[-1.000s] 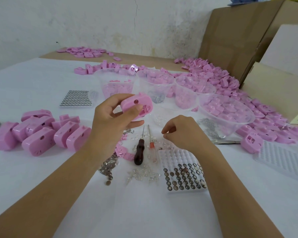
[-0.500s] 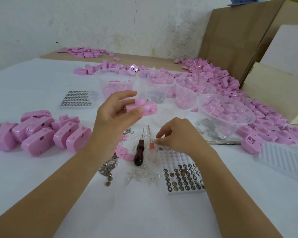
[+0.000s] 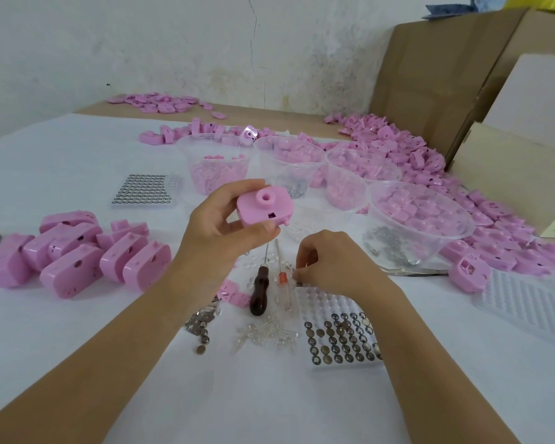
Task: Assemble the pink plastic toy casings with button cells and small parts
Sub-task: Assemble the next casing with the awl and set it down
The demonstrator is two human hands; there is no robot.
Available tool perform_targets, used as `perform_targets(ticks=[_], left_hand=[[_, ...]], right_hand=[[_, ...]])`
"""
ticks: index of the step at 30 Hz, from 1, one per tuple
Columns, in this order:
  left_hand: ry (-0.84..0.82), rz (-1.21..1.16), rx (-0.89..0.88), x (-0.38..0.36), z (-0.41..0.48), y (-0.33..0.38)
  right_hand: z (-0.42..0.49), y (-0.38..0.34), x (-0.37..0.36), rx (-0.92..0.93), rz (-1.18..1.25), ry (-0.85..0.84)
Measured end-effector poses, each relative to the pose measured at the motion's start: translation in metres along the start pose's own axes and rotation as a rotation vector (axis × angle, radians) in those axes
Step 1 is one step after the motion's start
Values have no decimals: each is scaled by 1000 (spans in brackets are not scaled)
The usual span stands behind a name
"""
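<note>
My left hand (image 3: 220, 225) holds a pink toy casing (image 3: 265, 206) above the table, its round socket facing up. My right hand (image 3: 329, 262) is lower, at the far edge of the clear button-cell tray (image 3: 337, 328), fingertips pinching a small part that is too small to make out. The tray's near rows hold several button cells. Loose button cells (image 3: 201, 328) and clear LEDs (image 3: 266, 334) lie beside it. Two screwdrivers, a dark-handled one (image 3: 258, 293) and a red-handled one (image 3: 282, 280), lie between my hands.
Assembled pink casings (image 3: 74, 254) are piled at the left. Clear tubs (image 3: 420, 219) of pink parts and metal bits stand behind. A full cell tray (image 3: 143, 190) lies far left, an empty tray (image 3: 526, 302) at right. Pink parts (image 3: 398, 145) heap toward cardboard boxes (image 3: 446, 75).
My left hand has turned the casing so its socket face points up. My right hand has dropped toward the tray edge and closed its fingertips on a small part.
</note>
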State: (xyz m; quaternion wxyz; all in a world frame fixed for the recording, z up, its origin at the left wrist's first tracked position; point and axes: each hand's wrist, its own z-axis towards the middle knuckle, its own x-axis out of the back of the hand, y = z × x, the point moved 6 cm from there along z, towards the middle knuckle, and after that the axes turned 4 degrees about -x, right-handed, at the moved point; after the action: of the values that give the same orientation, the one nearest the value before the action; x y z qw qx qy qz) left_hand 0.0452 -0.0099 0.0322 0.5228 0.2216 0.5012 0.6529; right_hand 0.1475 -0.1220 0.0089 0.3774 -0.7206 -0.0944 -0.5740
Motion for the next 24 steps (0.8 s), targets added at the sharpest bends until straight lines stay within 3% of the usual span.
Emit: perform_targets(ticks=[4, 9, 13, 24], left_hand=[[-15, 14, -18, -1, 0, 2], [20, -58, -10, 0, 1, 3], [46, -87, -14, 1, 2, 3], [154, -54, 6, 5, 2, 1]], right_hand=[[-2, 0, 13, 12, 113, 131], [-15, -7, 38, 137, 587, 308], [-23, -15, 44, 254, 739, 399], [-23, -12, 49, 218, 953, 418]])
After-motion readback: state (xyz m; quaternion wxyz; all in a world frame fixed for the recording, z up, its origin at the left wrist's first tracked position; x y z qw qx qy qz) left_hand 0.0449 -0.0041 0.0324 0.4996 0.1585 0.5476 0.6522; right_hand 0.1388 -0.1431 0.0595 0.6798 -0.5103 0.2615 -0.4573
